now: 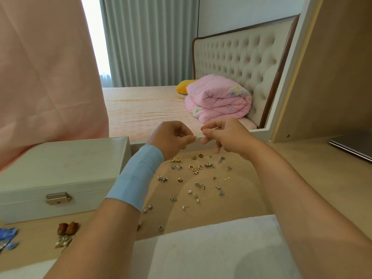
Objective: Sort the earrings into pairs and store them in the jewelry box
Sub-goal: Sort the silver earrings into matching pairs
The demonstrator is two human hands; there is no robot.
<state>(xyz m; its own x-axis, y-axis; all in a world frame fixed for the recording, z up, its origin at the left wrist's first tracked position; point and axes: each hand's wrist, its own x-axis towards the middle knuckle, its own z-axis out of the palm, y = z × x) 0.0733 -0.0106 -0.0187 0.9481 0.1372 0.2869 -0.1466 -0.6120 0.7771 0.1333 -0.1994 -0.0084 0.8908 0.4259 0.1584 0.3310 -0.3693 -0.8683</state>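
Observation:
Several small earrings in gold, silver and pearl lie scattered on the light wooden desk. Above them my left hand, with a blue band round its wrist, and my right hand are raised close together. Each pinches a tiny pale earring piece between thumb and fingertips; the piece is too small to make out. The white jewelry box stands on the left with its lid down and its metal clasp facing me.
Brown drop earrings and a blue ornament lie at the desk's front left. A white cloth covers the near edge. A grey laptop sits far right. Pink fabric hangs at left; a mirror behind reflects a bed.

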